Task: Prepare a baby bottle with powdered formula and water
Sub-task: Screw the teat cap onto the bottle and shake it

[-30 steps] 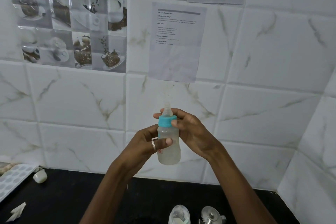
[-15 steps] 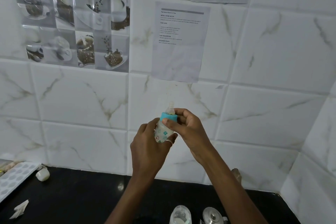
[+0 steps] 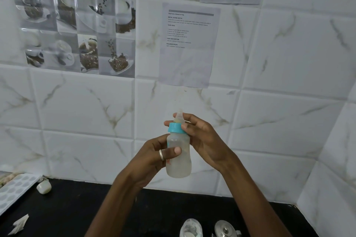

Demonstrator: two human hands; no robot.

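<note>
Bottle (image 3: 178,157) upright between hands: left hand (image 3: 154,158) grips its body, right hand (image 3: 200,136) pinches teal collar (image 3: 175,128)

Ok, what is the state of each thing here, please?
Baby bottle: roughly upright in the air, cloudy liquid inside.
Teal collar: on the bottle neck, nipple in place.
Left hand: grips the bottle body.
Right hand: fingers curled round the teal collar.
Steel pot: lid on.
</note>
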